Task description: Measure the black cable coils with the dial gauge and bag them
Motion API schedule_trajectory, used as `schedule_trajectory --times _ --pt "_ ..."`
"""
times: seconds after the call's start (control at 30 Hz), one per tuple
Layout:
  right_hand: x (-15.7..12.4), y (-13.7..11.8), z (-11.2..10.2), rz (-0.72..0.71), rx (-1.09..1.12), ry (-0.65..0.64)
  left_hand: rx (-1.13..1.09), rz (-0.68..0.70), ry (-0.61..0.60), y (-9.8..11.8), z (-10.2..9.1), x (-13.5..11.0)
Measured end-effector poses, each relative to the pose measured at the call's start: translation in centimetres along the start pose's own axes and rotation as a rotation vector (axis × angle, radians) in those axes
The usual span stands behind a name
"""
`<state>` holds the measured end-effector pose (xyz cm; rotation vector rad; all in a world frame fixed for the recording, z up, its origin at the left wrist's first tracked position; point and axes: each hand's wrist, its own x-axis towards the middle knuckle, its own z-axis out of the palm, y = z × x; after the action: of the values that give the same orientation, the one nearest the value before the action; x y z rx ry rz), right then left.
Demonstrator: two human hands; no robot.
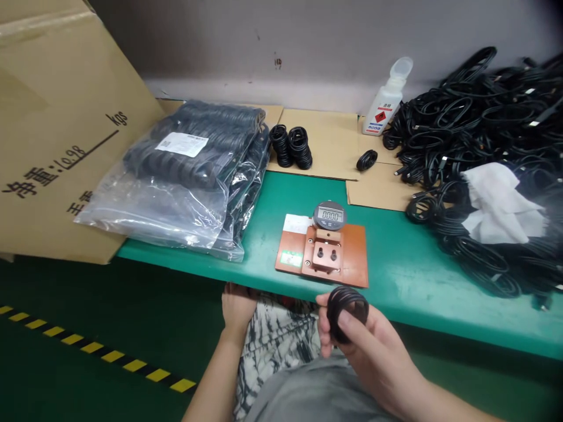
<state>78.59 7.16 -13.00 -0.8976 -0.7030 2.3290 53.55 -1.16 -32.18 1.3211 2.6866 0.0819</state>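
A small coil of black cable (338, 308) is gripped between the thumb and fingers of my right hand (373, 340), just off the table's front edge. My left hand (238, 299) rests low by my lap at the edge of the table; its fingers are hidden. On the green table, past my right hand, sits a copper-coloured measuring fixture (326, 255). Its round digital gauge (329, 215) reads 0.000. Two short stacks of coiled black cable (291, 146) stand on cardboard behind it, and a single coil (366, 160) lies to their right.
Clear plastic bags of coiled cables (193, 170) lie on the left beside a cardboard box (57, 117). A big heap of black cables (484, 123) covers the right side, with a white cloth (501, 202) on it. A white bottle (385, 105) stands at the back.
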Motion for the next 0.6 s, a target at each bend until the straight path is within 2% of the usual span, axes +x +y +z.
schedule_trajectory --times 0.3,0.47,0.6 --pt "0.17 -0.36 0.50 0.073 -0.015 -0.011 -0.021 0.007 0.045 -0.06 0.45 0.32" --pt "-0.24 0.10 0.23 -0.031 -0.099 -0.045 -0.014 0.009 0.079 0.02 0.35 0.21" --pt "-0.56 -0.12 0.10 -0.047 -0.159 -0.102 -0.006 0.016 0.084 0.03 0.33 0.23"
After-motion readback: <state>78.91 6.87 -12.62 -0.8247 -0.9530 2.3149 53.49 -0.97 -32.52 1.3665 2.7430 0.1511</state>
